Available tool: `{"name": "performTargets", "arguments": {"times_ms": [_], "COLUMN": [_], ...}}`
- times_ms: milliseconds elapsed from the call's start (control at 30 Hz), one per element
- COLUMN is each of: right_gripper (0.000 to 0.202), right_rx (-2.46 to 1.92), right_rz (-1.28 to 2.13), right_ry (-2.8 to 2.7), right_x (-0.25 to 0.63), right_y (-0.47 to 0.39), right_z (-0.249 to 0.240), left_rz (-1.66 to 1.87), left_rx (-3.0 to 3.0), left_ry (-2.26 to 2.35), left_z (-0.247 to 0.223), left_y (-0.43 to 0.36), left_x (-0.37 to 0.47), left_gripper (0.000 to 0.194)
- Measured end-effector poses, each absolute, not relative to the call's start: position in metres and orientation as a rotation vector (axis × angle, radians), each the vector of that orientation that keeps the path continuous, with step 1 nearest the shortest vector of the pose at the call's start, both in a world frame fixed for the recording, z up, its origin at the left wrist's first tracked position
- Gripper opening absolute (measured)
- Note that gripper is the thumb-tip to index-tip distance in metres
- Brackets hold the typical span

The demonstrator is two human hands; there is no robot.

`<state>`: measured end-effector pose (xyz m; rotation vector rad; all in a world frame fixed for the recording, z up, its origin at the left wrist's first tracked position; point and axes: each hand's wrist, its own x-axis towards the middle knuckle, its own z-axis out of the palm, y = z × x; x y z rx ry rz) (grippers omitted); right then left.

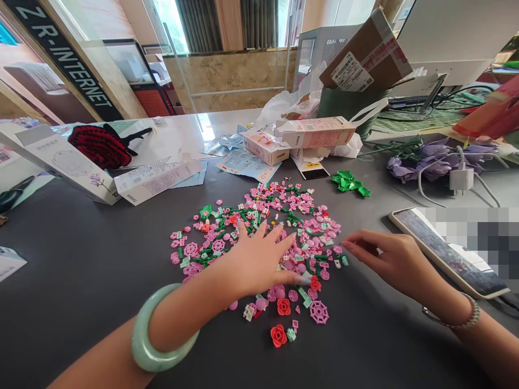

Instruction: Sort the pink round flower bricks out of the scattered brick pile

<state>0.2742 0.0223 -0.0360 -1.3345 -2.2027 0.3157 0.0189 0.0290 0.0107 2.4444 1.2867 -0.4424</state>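
Observation:
A spread of small pink, green and red building pieces [279, 216] lies on the dark grey table [93, 270]. My left hand [259, 259] rests flat on the pile with fingers spread, a pale green bangle on its wrist. My right hand [385, 256] hovers at the pile's right edge, fingers stretched toward the pieces and holding nothing. Red rose pieces [279, 335] lie at the near edge of the pile. A group of green leaf pieces [348, 182] sits apart, behind and to the right.
A phone [446, 254] lies at the right beside my right hand. Pink boxes [316, 132] and instruction sheets [247, 162] sit behind the pile, white boxes [60, 162] at the left. Purple flowers and a charger [460, 178] lie at the far right.

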Motion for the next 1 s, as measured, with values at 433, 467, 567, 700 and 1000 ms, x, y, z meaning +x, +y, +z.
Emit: {"name": "performTargets", "arguments": {"times_ms": [433, 467, 567, 700, 1000], "right_gripper": [0.036, 0.035, 0.035, 0.037, 0.037], "right_rx": [-1.357, -1.353, -1.337, -1.338, -1.340], "right_rz": [0.361, 0.358, 0.342, 0.345, 0.338], "right_ry": [-2.204, -2.203, -2.200, -2.198, -2.214], "right_x": [0.273, 0.274, 0.274, 0.275, 0.274], "right_y": [0.022, 0.022, 0.022, 0.022, 0.022], "right_z": [-0.034, -0.034, -0.035, -0.035, -0.034], "left_rz": [-0.604, -0.607, -0.628, -0.619, -0.613], "left_rx": [2.518, 2.513, 2.455, 2.402, 2.484], "left_ry": [1.284, 1.242, 1.161, 1.180, 1.271], "left_z": [0.031, 0.033, 0.038, 0.040, 0.045], "left_y": [0.004, 0.002, -0.001, 0.003, -0.005], "left_x": [0.031, 0.032, 0.033, 0.029, 0.023], "left_gripper": [0.079, 0.077, 0.076, 0.071, 0.058]}}
